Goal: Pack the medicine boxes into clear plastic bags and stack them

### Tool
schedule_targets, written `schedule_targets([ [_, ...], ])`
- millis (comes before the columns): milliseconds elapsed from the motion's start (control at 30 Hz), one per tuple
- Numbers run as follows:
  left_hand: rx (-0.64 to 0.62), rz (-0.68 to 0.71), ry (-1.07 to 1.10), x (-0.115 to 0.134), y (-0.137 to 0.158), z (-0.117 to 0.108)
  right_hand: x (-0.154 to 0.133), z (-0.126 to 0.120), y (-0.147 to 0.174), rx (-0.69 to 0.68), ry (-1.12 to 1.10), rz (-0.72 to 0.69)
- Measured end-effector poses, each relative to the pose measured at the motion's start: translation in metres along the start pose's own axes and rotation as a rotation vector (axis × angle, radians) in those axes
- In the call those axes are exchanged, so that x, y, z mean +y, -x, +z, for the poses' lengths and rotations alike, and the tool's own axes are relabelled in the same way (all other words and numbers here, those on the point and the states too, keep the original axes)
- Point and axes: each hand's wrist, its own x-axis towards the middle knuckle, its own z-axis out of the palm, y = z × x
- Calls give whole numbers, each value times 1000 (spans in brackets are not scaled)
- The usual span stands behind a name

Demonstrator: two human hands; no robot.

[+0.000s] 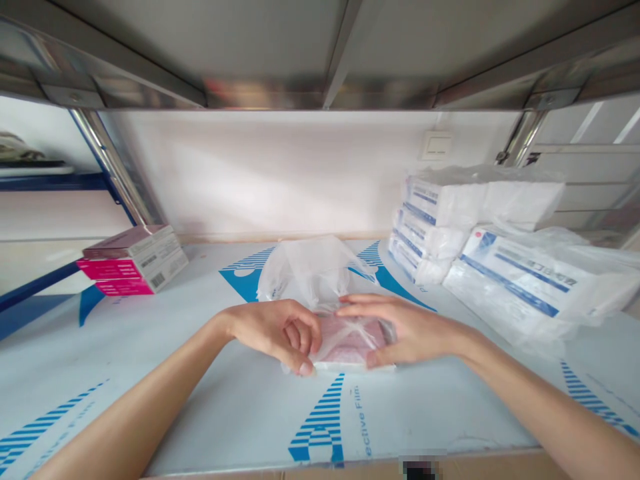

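A flat pink box (347,333) with a pale front edge lies on the shelf in front of me, wrapped in a thin clear plastic bag (313,267). The bag's loose upper part and handles spread out behind the box. My left hand (280,333) is at the box's left end, fingers curled in and thumb low by the front corner, closed on the bag's plastic. Around the right end is my right hand (400,330), thumb at the front edge and fingers stretched over the back edge, gripping the wrapped box. Plastic partly veils the box top.
Stacked pink-and-white boxes (135,260) stand at the left. White-and-blue packs in clear wrap (435,220) are piled at the right, with a larger pack (520,273) in front. A metal shelf (270,53) hangs overhead. A wall with a switch (437,145) closes the back.
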Motion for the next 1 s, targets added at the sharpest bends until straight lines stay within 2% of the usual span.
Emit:
schedule_targets([
  [33,-6,8,10,0,0,-1,-6,7,3,-17,63,-5],
  [133,-2,70,38,1,0,0,-19,22,14,40,137,7],
  [200,5,157,64,6,-3,2,-26,23,27,87,109,34],
  [267,64,281,112,18,-10,5,-31,16,44,139,56,45],
  [333,198,420,154,36,-19,10,-35,3,65,249,5,70],
  [400,361,528,128,56,-32,17,-39,-9,88,428,22,153],
  [467,479,541,47,76,-47,27,-43,-17,109,614,137,252],
  [533,500,489,-11,93,-64,42,-47,-24,127,741,282,295],
  [600,451,471,-13,107,-84,57,-50,-33,143,805,385,284],
  [667,443,508,33,121,-104,69,-54,-47,158,854,463,253],
  [700,484,540,74,129,-113,73,-55,-58,165,878,499,242],
  [833,776,678,199,160,-149,77,-54,-113,185,1017,581,276],
  [933,848,667,-41,173,-180,80,-43,-149,184,1118,537,403],
  [1000,868,626,-257,172,-203,86,-33,-163,174,1100,507,514],
])
